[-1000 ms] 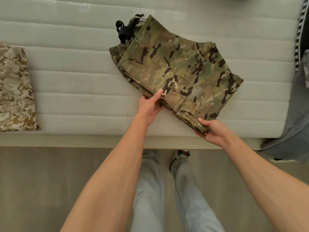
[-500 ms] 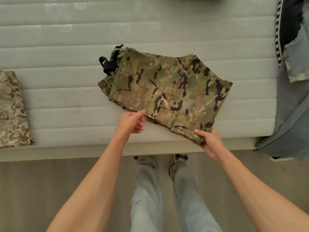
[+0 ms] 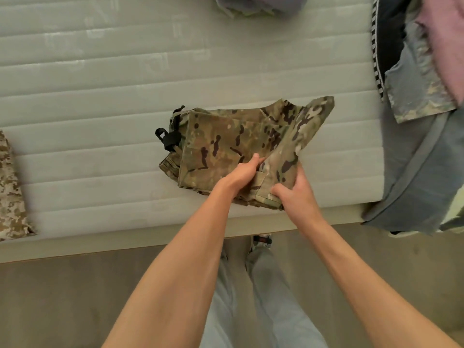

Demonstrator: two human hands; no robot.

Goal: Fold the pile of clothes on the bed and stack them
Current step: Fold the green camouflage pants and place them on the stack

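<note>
Fingers [image 3: 283,194] of the right hand [image 3: 298,199] pinch the camouflage trousers' [image 3: 226,151] lifted right flap, left hand [image 3: 241,174] flat inside the crease; slipping could skew that fold.

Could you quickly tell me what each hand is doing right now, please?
Left hand: open, fingers pressing on the camouflage garment.
Right hand: gripping the garment's lifted right end.

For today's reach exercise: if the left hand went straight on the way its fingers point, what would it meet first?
The left hand points up-right and already touches the raised flap of the camouflage garment; that flap likely comes first, though depth is unclear.
</note>
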